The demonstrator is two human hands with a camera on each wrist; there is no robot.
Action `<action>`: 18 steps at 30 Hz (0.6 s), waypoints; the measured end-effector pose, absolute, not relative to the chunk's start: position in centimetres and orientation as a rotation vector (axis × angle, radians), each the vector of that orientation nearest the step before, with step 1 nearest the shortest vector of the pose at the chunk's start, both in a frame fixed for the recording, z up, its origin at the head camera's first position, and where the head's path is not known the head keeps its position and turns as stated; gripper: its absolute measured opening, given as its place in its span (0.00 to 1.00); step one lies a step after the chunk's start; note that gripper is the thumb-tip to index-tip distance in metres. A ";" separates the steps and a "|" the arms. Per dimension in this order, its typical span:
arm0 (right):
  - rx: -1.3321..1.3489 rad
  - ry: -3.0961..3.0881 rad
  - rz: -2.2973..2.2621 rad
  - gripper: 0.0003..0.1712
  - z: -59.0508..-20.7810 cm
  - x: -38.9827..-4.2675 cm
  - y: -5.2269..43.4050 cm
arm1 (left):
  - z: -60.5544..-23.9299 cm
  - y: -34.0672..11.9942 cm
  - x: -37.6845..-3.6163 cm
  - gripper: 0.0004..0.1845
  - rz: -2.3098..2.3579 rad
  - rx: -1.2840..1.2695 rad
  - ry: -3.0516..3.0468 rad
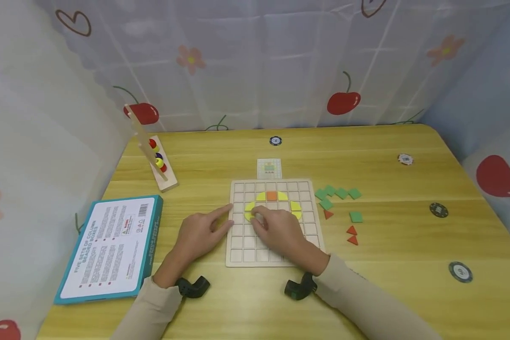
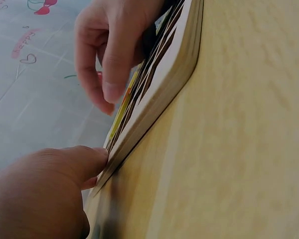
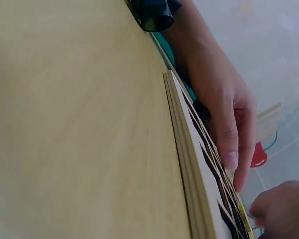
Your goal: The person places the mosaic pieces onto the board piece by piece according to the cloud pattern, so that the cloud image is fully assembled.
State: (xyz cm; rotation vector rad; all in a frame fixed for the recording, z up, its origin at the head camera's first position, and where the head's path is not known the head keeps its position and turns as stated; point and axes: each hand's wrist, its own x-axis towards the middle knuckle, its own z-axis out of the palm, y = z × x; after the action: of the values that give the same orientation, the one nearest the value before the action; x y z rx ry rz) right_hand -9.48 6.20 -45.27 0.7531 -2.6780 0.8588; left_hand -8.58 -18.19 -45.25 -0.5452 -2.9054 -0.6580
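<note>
A square wooden grid board (image 1: pixel 242 256) lies flat on the table. My left hand (image 1: pixel 201 231) rests against its left edge, thumb and index finger apart; in the left wrist view the thumb (image 2: pixel 92 157) touches the rim. Over the board, my right hand (image 1: pixel 282 231) has bent fingers, with fingertips at the yellow rounded pieces (image 1: pixel 249 207) on the left. No piece shows between its fingers in the left wrist view. An orange square (image 1: pixel 271 195) sits in the grid between two yellow pieces, with more yellow pieces (image 1: pixel 295 206) to the right. The right palm hides several cells.
A pattern card (image 1: pixel 269 168) lies behind the board. Green squares (image 1: pixel 355 216) and red triangles (image 1: pixel 352 240) are scattered to the right, with several poker chips (image 1: pixel 439 210) farther out. At left are a teal-edged box (image 1: pixel 110 250) and a wooden peg stand (image 1: pixel 165 182) with beads.
</note>
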 end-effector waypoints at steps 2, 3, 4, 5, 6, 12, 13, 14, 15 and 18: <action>0.747 -2.637 0.891 0.10 -45.5 -9.3 6.7 | -45.3 -18.2 -8.6 0.25 -0.651 -0.544 -2.911; 0.746 -2.611 0.904 0.11 -45.6 -9.1 7.0 | -45.3 -18.2 -8.7 0.25 -0.649 -0.545 -2.911; 0.747 -2.584 0.915 0.11 -45.7 -9.0 7.4 | -45.3 -18.3 -8.7 0.25 -0.650 -0.544 -2.912; 0.750 -2.554 0.926 0.11 -45.9 -8.7 7.8 | -45.4 -18.3 -8.7 0.25 -0.650 -0.545 -2.912; 0.758 -2.524 0.939 0.11 -46.0 -8.5 8.3 | -45.4 -18.3 -8.7 0.25 -0.649 -0.546 -2.911; 0.806 -2.385 0.958 0.14 -46.2 -6.6 12.0 | -45.5 -18.3 -8.8 0.24 -0.659 -0.553 -2.906; 0.797 -2.379 0.964 0.15 -46.1 -6.4 12.7 | -45.5 -18.3 -8.8 0.24 -0.659 -0.554 -2.904; 0.782 -2.384 0.972 0.15 -46.1 -6.1 13.5 | -45.5 -18.3 -8.8 0.24 -0.661 -0.553 -2.904; 0.759 -2.399 0.981 0.15 -46.0 -5.9 14.3 | -45.5 -18.3 -8.8 0.24 -0.663 -0.551 -2.903; 0.668 -2.467 1.005 0.14 -45.6 -5.2 16.8 | -45.5 -18.2 -8.7 0.24 -0.662 -0.542 -2.900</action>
State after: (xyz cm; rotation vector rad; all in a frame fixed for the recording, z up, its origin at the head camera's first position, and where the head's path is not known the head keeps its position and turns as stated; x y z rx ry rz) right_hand -5.21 16.83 -45.65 0.6682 -2.4671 1.0049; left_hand -8.75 -18.24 -45.52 -0.5424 -2.8998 -0.6615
